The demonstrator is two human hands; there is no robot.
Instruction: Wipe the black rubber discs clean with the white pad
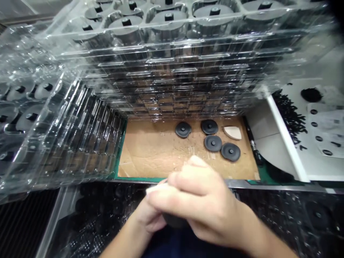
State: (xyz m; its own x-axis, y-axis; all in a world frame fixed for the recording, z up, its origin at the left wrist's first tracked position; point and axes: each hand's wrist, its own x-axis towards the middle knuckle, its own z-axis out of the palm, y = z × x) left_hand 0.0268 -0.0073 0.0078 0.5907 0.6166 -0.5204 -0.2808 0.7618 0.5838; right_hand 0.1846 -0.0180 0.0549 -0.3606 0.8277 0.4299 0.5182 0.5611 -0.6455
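Currently your right grip and left grip close around a dark disc; four black discs lie beyond the grips on cardboard, before stacked clear trays.

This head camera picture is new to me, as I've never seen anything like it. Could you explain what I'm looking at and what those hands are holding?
This view comes from a camera worn on a person's head, looking forward and down, so no machine appears: the two bare hands are the wearer's own. The left hand and right hand seem to hold a dark round part between them, with a small white piece at the fingertips. Ahead, brown cardboard carries four dark round discs and a pale curved piece. Stacked clear plastic trays holding similar dark parts rise behind.
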